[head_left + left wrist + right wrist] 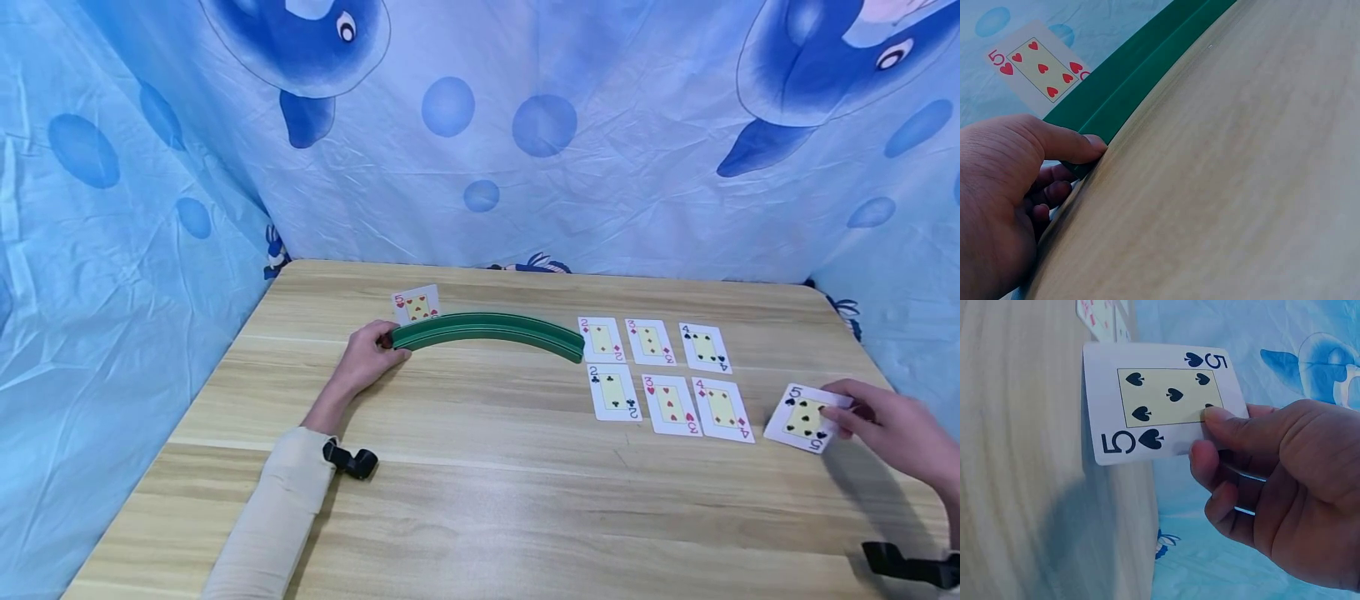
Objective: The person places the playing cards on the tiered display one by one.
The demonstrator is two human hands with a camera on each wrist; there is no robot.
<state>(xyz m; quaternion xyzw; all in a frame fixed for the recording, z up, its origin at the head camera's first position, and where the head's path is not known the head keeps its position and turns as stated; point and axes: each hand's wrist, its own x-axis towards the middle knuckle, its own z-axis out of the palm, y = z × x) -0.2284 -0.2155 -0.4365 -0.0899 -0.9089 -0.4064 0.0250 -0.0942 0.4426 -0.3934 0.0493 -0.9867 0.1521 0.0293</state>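
A long, curved green card holder lies across the back middle of the table. My left hand grips its left end, thumb along the near edge and fingers curled behind. The five of hearts stands up at that end, its lower part hidden by the holder; I cannot tell if it sits in a slot. At the far right, my right hand pinches the five of spades by one edge, thumb on its face. The card is tilted and appears raised off the table.
Between the hands lie two rows of face-up cards: two of diamonds, three of diamonds and four of spades behind; two of clubs, three of hearts and four of diamonds in front. Blue curtains surround the wooden table.
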